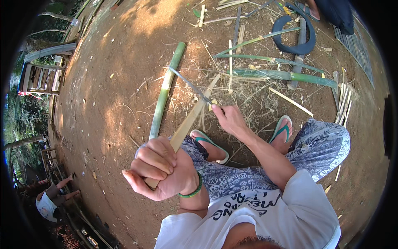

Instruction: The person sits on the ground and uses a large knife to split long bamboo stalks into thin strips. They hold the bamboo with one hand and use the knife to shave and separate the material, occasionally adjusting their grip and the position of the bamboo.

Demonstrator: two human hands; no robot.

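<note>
My left hand (155, 166) is closed round the lower part of a flat, pale bamboo strip (190, 119), which slants up and away to the right. In my right hand (230, 119) is a knife (187, 81) with a long, thin, slightly curved blade pointing to the far left. The blade crosses the strip near its narrow far end and appears to touch it. Most of the knife's handle is hidden by my fingers. Beyond my left hand, a green bamboo pole (165, 92) lies on the ground.
Split green bamboo (282, 75) and a dark rubber ring (277, 38) over a log (299, 62) lie at the far right. Shavings (248, 93) and pale strips (343, 103) litter the dirt. Another person's leg (333, 14) is at the far right; a person (47, 205) is lower left.
</note>
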